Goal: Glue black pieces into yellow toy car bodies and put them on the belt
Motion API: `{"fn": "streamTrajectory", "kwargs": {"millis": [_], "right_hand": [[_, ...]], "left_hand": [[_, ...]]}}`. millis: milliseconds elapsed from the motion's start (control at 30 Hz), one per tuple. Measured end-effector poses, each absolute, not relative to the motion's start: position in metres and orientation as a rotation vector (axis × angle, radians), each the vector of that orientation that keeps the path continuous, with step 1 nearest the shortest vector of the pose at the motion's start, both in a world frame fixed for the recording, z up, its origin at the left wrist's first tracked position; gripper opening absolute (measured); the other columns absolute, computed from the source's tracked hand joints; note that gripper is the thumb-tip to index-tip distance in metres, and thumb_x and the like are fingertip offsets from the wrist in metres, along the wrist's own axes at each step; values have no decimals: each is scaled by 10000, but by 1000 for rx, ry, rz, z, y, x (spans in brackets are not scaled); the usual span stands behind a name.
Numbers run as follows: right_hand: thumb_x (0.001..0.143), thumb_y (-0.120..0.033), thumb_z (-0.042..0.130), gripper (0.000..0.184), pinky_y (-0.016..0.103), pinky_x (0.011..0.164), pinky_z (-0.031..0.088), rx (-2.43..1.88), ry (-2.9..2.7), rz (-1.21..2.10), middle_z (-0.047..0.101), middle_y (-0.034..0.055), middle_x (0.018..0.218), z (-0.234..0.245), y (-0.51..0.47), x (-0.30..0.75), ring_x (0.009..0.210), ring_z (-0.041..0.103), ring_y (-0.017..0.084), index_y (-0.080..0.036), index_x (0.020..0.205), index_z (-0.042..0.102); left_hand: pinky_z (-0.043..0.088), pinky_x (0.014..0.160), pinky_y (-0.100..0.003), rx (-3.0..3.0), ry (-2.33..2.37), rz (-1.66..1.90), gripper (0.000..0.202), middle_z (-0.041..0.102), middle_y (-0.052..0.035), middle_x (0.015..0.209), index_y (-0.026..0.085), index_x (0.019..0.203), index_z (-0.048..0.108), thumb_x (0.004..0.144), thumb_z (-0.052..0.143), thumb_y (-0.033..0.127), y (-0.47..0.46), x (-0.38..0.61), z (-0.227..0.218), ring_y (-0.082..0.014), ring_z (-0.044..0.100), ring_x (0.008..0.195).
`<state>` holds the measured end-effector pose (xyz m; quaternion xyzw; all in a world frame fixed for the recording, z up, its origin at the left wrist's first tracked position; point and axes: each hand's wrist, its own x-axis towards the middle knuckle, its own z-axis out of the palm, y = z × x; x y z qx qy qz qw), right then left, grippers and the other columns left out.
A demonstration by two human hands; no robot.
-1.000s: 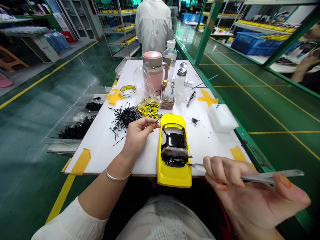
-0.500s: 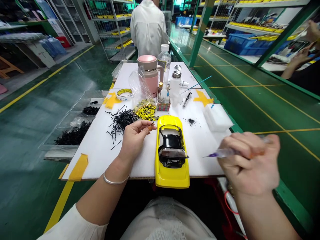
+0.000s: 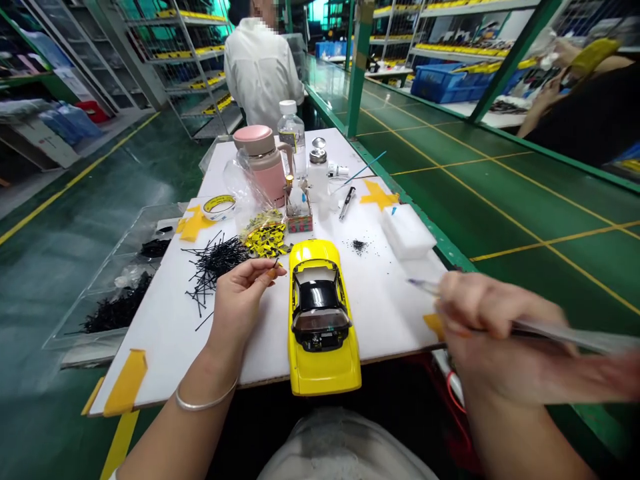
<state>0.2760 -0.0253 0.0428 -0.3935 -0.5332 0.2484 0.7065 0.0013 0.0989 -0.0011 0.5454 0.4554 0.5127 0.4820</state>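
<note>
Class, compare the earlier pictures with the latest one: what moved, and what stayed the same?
The right hand drew the clear-handled applicator rightward, away from the yellow model car, without letting go. The left hand still pinches a thin black pin beside the car; the car and black pin pile stayed put.

You have 1 left hand (image 3: 239, 307) | 1 right hand (image 3: 500, 340) | 1 clear-handled applicator (image 3: 565, 333) | 1 yellow model car (image 3: 320, 320) | 1 pink flask (image 3: 263, 160) | 1 water bottle (image 3: 293, 143) | 1 tape roll (image 3: 219, 207)

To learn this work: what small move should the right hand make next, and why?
Probably move the purple-tipped tool in the right hand toward the yellow model car, because it is held off to the side while the left hand appears to pinch a thin black piece beside the car.
</note>
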Motion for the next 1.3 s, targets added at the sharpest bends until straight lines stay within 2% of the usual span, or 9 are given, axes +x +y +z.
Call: {"fn": "streamTrajectory", "kwargs": {"millis": [133, 200, 567, 867, 933, 1000, 1167, 1233, 1300], "right_hand": [[882, -798, 427, 660, 232, 374, 160, -658, -835, 1102, 220, -14, 540, 37, -16, 252, 512, 252, 147, -223, 575, 324], [868, -804, 443, 664, 208, 353, 123, -611, -741, 1197, 196, -23, 554, 35, -14, 251, 526, 225, 143, -226, 568, 311], [823, -714, 602, 629, 190, 365, 130, -554, -633, 1262, 226, -30, 552, 24, -8, 251, 532, 234, 124, -216, 538, 344], [845, -776, 521, 662, 198, 353, 128, -587, -607, 1260, 202, -35, 554, 19, -7, 249, 527, 205, 130, -225, 547, 309], [844, -798, 494, 671, 206, 350, 126, -655, -618, 1172, 180, -38, 558, 20, -6, 252, 516, 191, 133, -232, 549, 287], [834, -829, 480, 680, 229, 374, 160, -779, -695, 894, 198, -32, 556, 20, -2, 262, 497, 218, 136, -237, 546, 307], [810, -841, 503, 678, 344, 504, 305, -735, -1199, -436, 351, 8, 431, 29, 22, 316, 421, 418, 162, -245, 491, 454], [836, -817, 487, 668, 345, 543, 324, -709, -1246, -484, 396, 19, 461, 40, 31, 334, 466, 458, 156, -236, 508, 485], [882, -773, 465, 641, 310, 520, 300, -764, -1164, -193, 408, 15, 524, 55, 37, 343, 499, 444, 130, -229, 546, 503]], "left_hand": [[553, 768, -275, 1345, 1141, 1254, 196, 803, -35, 848, 198, 928, 774, 790, 831, 325, 100, 0, -2, -179, 754, 847], [554, 771, -272, 1352, 1154, 1251, 195, 803, -32, 854, 202, 930, 775, 791, 833, 326, 100, 0, -2, -175, 752, 852], [557, 776, -262, 1358, 1185, 1231, 173, 804, -24, 854, 216, 926, 778, 794, 828, 316, 99, 2, 0, -166, 748, 848], [558, 774, -274, 1362, 1186, 1228, 181, 802, -32, 863, 208, 926, 776, 796, 829, 323, 97, 1, 1, -169, 739, 841], [562, 783, -284, 1359, 1187, 1229, 182, 801, -35, 859, 204, 923, 773, 796, 829, 323, 97, 2, 1, -180, 747, 857], [562, 786, -285, 1360, 1189, 1228, 184, 801, -35, 860, 204, 927, 772, 798, 829, 322, 98, 2, 0, -183, 750, 866], [560, 777, -284, 1367, 1187, 1227, 202, 801, -41, 865, 200, 936, 772, 793, 831, 330, 99, 1, -2, -188, 751, 864], [564, 780, -288, 1367, 1189, 1234, 203, 799, -42, 864, 199, 938, 775, 793, 831, 329, 99, 1, -2, -191, 750, 869], [564, 780, -283, 1366, 1190, 1253, 197, 795, -38, 868, 203, 937, 780, 791, 831, 326, 98, 0, -1, -188, 742, 877]]}}
